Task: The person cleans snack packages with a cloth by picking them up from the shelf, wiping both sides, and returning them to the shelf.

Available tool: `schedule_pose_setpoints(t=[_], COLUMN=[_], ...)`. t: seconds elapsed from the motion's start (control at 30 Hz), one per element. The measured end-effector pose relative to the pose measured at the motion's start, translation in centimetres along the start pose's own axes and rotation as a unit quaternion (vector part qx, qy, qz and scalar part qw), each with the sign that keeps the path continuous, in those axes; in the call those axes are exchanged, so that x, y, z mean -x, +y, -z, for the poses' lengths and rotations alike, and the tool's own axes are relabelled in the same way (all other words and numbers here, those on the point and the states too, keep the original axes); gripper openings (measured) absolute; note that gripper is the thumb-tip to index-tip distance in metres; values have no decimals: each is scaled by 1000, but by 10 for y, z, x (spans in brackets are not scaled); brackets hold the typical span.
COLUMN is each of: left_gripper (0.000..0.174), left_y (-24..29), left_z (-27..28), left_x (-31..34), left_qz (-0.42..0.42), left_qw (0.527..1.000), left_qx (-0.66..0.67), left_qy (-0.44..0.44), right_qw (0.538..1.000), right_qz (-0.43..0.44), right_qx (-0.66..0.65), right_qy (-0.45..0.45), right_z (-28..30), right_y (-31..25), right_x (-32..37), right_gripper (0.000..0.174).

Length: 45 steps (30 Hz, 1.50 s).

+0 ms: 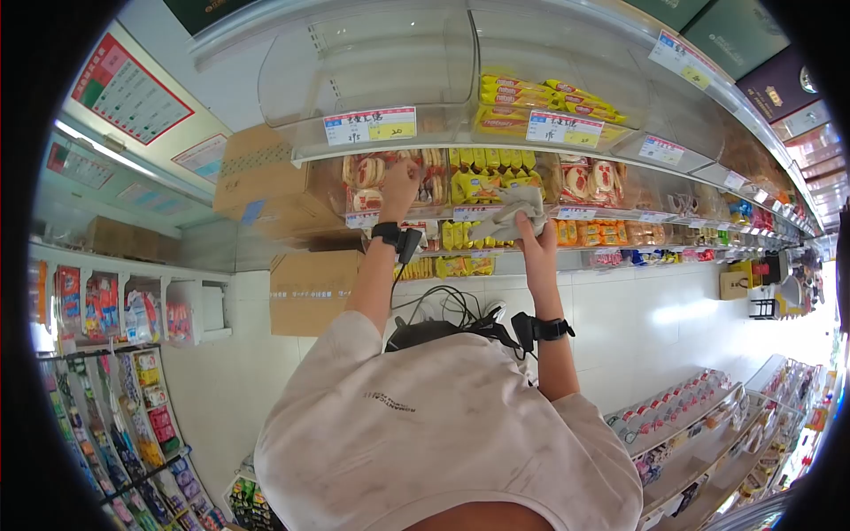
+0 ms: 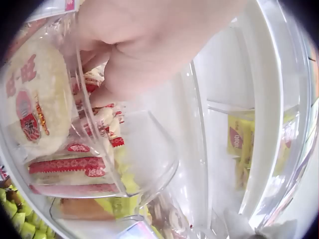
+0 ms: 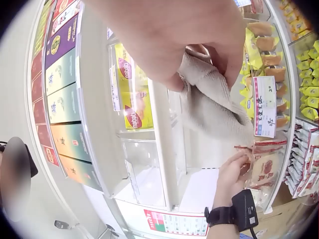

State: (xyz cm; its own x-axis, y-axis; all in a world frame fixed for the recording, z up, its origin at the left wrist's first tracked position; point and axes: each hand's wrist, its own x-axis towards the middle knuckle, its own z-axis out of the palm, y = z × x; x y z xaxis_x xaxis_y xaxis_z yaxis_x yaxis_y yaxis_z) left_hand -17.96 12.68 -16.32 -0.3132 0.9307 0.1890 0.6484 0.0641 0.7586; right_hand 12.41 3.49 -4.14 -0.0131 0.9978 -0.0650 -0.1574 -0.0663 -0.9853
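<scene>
My left hand (image 1: 401, 188) reaches into a clear bin of rice cracker packets (image 2: 37, 99) on the middle shelf. In the left wrist view its fingers go down behind the bin's clear front wall, among red-and-white wrappers (image 2: 117, 142). The fingertips are hidden there, and I cannot tell whether they grip a packet. My right hand (image 1: 540, 239) pinches a crumpled grey cloth (image 3: 214, 107) between thumb and fingers. The cloth hangs in front of the neighbouring bin of yellow snack packets (image 1: 478, 186).
Above runs a shelf with clear bins, yellow wafer packs (image 1: 513, 97) and price tags (image 1: 370, 126). Cardboard boxes (image 1: 314, 292) stand at the left below the shelves. More cracker packets (image 1: 589, 180) lie further right. Black cables (image 1: 456, 310) hang near the body.
</scene>
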Motion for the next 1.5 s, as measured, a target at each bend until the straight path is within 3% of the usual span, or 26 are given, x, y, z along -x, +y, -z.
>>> schedule_pose_setpoints(t=[0.13, 0.23, 0.27, 0.37, 0.47, 0.57, 0.6, 0.7, 1.0, 1.1, 1.2, 1.3, 1.4, 1.5], left_gripper=[32, 35, 49, 65, 68, 64, 62, 60, 59, 58, 50, 52, 53, 46], left_y=[30, 70, 86, 125, 144, 173, 180, 182, 206, 212, 211, 210, 215, 215], left_z=[41, 82, 94, 114, 111, 93, 87, 91, 97, 92, 71, 65, 54, 36], left_x=[18, 47, 58, 88, 108, 123, 127, 128, 126, 123, 120, 108, 106, 100], left_qz=[-60, -16, -58, -9, 23, 40, 49, 21, -27, -15, 53, 244, 218, 218], left_qw=[994, 986, 973, 933, 871, 899, 874, 937, 911, 899, 930, 739, 640, 666], left_qx=[66, 161, 219, 359, 486, 427, 475, 333, 352, 365, 301, 564, 685, 682], left_qy=[71, 48, 45, 3, -65, -91, -88, -106, -215, -242, -207, -275, -273, -209], right_qw=[999, 998, 997, 996, 985, 952, 951, 954, 951, 987, 975, 888, 809, 805], right_qz=[-14, -21, -24, -39, -137, -177, -154, -109, -131, 38, 203, 419, 443, 418], right_qx=[-33, -58, -70, -70, -96, -219, -232, -223, -251, -52, 73, 174, 297, 353], right_qy=[3, -19, -31, -48, -42, -121, -131, -171, -125, -151, -50, -72, -246, -229], right_z=[-7, -16, -20, -29, -37, -56, -60, -45, -12, 6, 16, 25, 30, 15], right_y=[-7, -14, -15, -10, 6, -13, -21, -20, -63, -56, -63, -81, -75, -58], right_x=[2, -3, -5, -14, -19, 0, 5, -1, -14, -23, -19, -19, -13, 7], right_gripper=[35, 37, 38, 42, 43, 44, 40, 36, 29, 24, 34, 47, 60, 60])
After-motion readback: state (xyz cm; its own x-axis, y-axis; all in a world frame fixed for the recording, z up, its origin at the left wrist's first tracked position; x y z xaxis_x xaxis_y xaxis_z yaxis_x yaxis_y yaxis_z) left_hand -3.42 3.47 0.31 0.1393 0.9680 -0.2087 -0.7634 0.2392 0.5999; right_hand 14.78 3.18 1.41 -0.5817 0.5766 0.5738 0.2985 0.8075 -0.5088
